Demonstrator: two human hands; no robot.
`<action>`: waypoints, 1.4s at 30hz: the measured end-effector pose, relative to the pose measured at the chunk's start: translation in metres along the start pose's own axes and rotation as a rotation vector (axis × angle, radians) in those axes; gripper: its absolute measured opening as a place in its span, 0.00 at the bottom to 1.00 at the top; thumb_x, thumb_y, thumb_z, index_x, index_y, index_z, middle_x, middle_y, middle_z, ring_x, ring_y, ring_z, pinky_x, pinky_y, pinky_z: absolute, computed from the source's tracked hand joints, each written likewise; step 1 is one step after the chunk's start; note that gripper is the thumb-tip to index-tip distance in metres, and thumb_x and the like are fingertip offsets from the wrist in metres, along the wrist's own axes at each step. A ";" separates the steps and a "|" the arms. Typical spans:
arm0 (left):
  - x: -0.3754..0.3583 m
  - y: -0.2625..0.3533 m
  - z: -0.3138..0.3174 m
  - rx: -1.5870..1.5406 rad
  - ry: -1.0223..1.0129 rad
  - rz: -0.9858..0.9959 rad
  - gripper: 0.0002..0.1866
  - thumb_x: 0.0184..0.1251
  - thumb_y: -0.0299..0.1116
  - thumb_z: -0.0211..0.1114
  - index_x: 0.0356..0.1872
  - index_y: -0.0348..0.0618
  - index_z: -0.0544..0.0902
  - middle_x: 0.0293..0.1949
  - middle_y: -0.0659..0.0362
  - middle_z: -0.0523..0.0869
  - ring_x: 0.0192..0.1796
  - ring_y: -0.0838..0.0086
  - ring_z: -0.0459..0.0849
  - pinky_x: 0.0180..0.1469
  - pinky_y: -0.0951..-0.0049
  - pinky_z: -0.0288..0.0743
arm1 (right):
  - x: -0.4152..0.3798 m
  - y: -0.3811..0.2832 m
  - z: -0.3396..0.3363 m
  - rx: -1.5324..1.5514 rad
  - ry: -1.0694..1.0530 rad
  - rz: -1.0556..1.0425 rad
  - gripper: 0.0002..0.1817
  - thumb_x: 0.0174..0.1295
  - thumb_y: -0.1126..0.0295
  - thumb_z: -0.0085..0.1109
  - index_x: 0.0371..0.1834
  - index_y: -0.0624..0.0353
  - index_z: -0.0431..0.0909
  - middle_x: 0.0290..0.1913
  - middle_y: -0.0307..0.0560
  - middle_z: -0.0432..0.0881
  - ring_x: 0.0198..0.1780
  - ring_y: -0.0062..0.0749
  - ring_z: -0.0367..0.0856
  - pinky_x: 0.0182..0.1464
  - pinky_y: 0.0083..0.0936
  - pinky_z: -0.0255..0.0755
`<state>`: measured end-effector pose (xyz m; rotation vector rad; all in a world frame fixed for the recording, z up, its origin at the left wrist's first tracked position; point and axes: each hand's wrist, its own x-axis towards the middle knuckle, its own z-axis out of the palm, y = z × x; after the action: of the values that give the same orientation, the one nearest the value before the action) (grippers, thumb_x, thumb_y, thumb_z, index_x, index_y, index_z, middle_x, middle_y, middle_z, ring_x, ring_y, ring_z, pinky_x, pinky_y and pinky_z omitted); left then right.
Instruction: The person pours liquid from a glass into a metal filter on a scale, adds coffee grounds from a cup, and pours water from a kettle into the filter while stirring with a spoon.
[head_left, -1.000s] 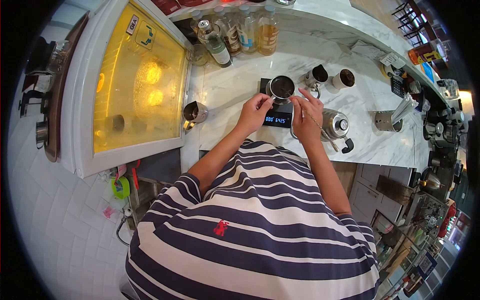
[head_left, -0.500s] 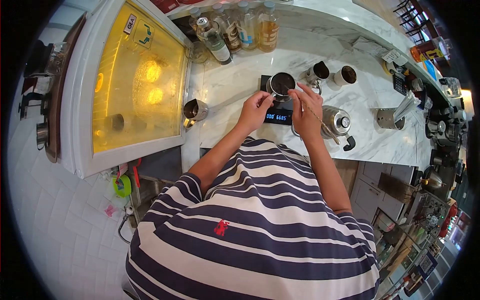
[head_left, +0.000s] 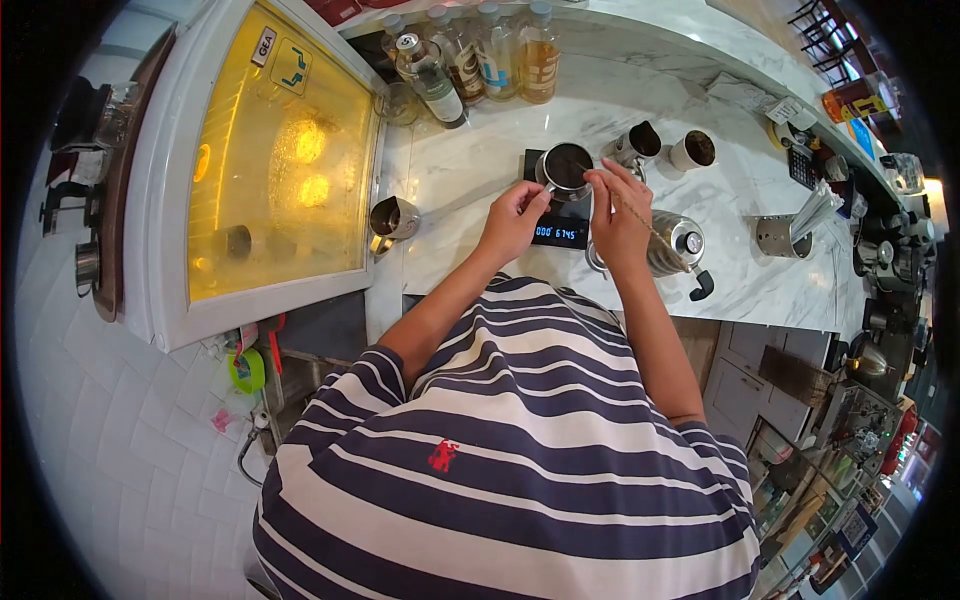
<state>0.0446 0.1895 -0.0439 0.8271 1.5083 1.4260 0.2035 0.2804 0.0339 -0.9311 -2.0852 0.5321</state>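
Note:
A metal cup [head_left: 567,192] with dark contents stands on a black digital scale [head_left: 558,234] with lit blue digits. My left hand [head_left: 513,218] is closed with its fingertips at the cup's handle. A long bar spoon with a twisted shank [head_left: 640,217] is pinched in my right hand [head_left: 620,212]. Its lower end points into the cup, hidden by the fingers and the dark contents. Close to my right hand stands a steel kettle [head_left: 676,240] with a black handle knob. Behind it are a steel pitcher [head_left: 636,146] and a white cup [head_left: 695,150] with dark grounds.
Another steel pitcher [head_left: 394,218] stands at the counter's left, beside a yellow-lit glass-door cabinet [head_left: 280,160]. Several bottles [head_left: 490,50] line the back. A perforated metal holder [head_left: 783,238] with wrapped sticks is at the right. A sink [head_left: 300,385] lies below on the left.
The spoon's outer end has swung slightly up and toward the kettle as my right hand shifted. My left hand keeps its place at the cup. The scale's digits have changed.

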 end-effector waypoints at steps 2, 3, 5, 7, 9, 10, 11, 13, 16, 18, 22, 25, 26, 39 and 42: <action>0.000 0.000 0.000 0.008 0.002 0.008 0.10 0.79 0.35 0.64 0.47 0.37 0.84 0.35 0.61 0.88 0.39 0.80 0.83 0.45 0.76 0.76 | -0.002 0.006 -0.004 -0.019 0.013 0.025 0.07 0.72 0.72 0.60 0.45 0.57 0.88 0.46 0.42 0.91 0.61 0.39 0.85 0.63 0.42 0.65; 0.000 -0.001 0.000 0.013 0.006 0.015 0.10 0.79 0.35 0.64 0.47 0.37 0.84 0.35 0.61 0.88 0.39 0.80 0.83 0.45 0.76 0.76 | -0.003 0.009 -0.005 -0.028 0.019 0.035 0.08 0.73 0.71 0.60 0.45 0.57 0.88 0.46 0.42 0.91 0.61 0.39 0.85 0.63 0.42 0.65; 0.002 -0.002 0.001 0.017 0.010 0.023 0.10 0.79 0.35 0.64 0.47 0.37 0.84 0.35 0.61 0.88 0.39 0.80 0.83 0.45 0.76 0.76 | -0.007 0.007 -0.010 -0.014 0.006 0.033 0.07 0.73 0.72 0.60 0.45 0.57 0.88 0.46 0.42 0.91 0.59 0.39 0.85 0.62 0.42 0.65; 0.003 -0.005 -0.001 0.022 0.008 0.019 0.10 0.79 0.34 0.64 0.47 0.37 0.84 0.36 0.61 0.87 0.40 0.80 0.84 0.45 0.76 0.76 | -0.012 0.002 -0.009 -0.003 -0.009 0.034 0.07 0.73 0.72 0.60 0.45 0.58 0.88 0.46 0.43 0.91 0.58 0.39 0.86 0.62 0.41 0.65; 0.002 0.000 -0.003 0.043 -0.023 0.002 0.10 0.81 0.33 0.62 0.50 0.36 0.83 0.39 0.61 0.87 0.44 0.78 0.84 0.51 0.76 0.77 | -0.010 0.002 -0.003 0.034 0.011 -0.003 0.06 0.72 0.72 0.62 0.45 0.57 0.87 0.45 0.44 0.90 0.54 0.38 0.86 0.61 0.40 0.66; 0.001 0.002 -0.003 0.053 -0.040 -0.005 0.10 0.81 0.32 0.61 0.52 0.35 0.82 0.41 0.61 0.86 0.46 0.78 0.84 0.53 0.75 0.78 | -0.007 0.001 -0.001 0.037 0.003 -0.011 0.06 0.71 0.72 0.62 0.45 0.57 0.87 0.45 0.44 0.90 0.53 0.38 0.86 0.61 0.40 0.66; 0.001 0.004 -0.002 0.044 -0.039 -0.010 0.10 0.81 0.32 0.61 0.52 0.35 0.82 0.41 0.61 0.86 0.46 0.78 0.85 0.54 0.75 0.78 | -0.004 0.000 0.000 0.040 -0.007 -0.018 0.06 0.71 0.71 0.62 0.45 0.57 0.87 0.45 0.44 0.90 0.53 0.37 0.86 0.61 0.39 0.66; -0.001 0.007 -0.002 0.029 -0.034 -0.023 0.11 0.81 0.32 0.61 0.52 0.35 0.82 0.42 0.60 0.87 0.46 0.77 0.85 0.54 0.75 0.78 | 0.001 -0.002 -0.004 0.018 -0.008 0.015 0.06 0.71 0.71 0.63 0.45 0.57 0.88 0.45 0.45 0.90 0.53 0.37 0.86 0.61 0.39 0.66; -0.002 0.008 -0.004 0.054 -0.021 -0.022 0.11 0.81 0.33 0.61 0.52 0.34 0.82 0.42 0.60 0.87 0.47 0.77 0.85 0.54 0.75 0.78 | 0.001 0.010 -0.007 -0.008 0.017 0.029 0.06 0.71 0.72 0.62 0.44 0.57 0.88 0.45 0.45 0.90 0.53 0.38 0.86 0.61 0.39 0.66; -0.003 0.007 -0.003 0.047 0.014 0.000 0.11 0.79 0.34 0.64 0.50 0.36 0.84 0.39 0.60 0.88 0.43 0.78 0.85 0.50 0.75 0.77 | -0.003 0.010 -0.012 -0.007 0.013 -0.003 0.06 0.71 0.72 0.63 0.44 0.57 0.88 0.45 0.45 0.90 0.54 0.38 0.86 0.61 0.39 0.66; -0.003 0.009 -0.006 0.072 -0.018 -0.018 0.11 0.81 0.32 0.62 0.53 0.34 0.82 0.43 0.60 0.87 0.47 0.77 0.86 0.54 0.75 0.79 | -0.005 0.004 -0.007 0.021 0.001 -0.056 0.06 0.71 0.71 0.63 0.44 0.57 0.88 0.45 0.44 0.90 0.55 0.37 0.86 0.60 0.39 0.67; -0.001 0.004 -0.005 0.047 -0.017 -0.009 0.11 0.81 0.32 0.62 0.53 0.34 0.82 0.42 0.60 0.87 0.47 0.77 0.86 0.54 0.75 0.79 | 0.002 0.003 -0.002 0.015 0.001 -0.063 0.06 0.70 0.71 0.64 0.43 0.57 0.88 0.45 0.43 0.90 0.55 0.37 0.86 0.60 0.39 0.68; -0.002 0.003 -0.004 0.035 -0.006 0.001 0.11 0.80 0.33 0.63 0.52 0.35 0.82 0.41 0.60 0.87 0.45 0.77 0.86 0.52 0.75 0.78 | 0.004 0.004 -0.002 0.000 0.010 -0.050 0.06 0.70 0.71 0.64 0.43 0.57 0.88 0.45 0.44 0.90 0.55 0.38 0.86 0.60 0.39 0.68; -0.004 0.003 0.000 0.001 0.052 0.027 0.10 0.77 0.33 0.65 0.50 0.37 0.84 0.38 0.61 0.88 0.42 0.77 0.86 0.48 0.74 0.77 | 0.002 0.008 -0.005 0.015 0.019 -0.019 0.06 0.71 0.71 0.64 0.44 0.58 0.88 0.46 0.46 0.90 0.55 0.40 0.86 0.61 0.38 0.68; -0.005 0.004 -0.002 0.030 0.058 0.030 0.10 0.77 0.34 0.65 0.49 0.37 0.85 0.38 0.61 0.88 0.42 0.78 0.85 0.48 0.74 0.77 | 0.000 0.016 -0.013 -0.006 0.018 -0.001 0.06 0.71 0.72 0.64 0.44 0.58 0.89 0.46 0.47 0.90 0.55 0.40 0.86 0.61 0.39 0.68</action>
<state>0.0444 0.1851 -0.0391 0.8359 1.5701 1.4641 0.2204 0.2917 0.0317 -0.9354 -2.0720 0.5158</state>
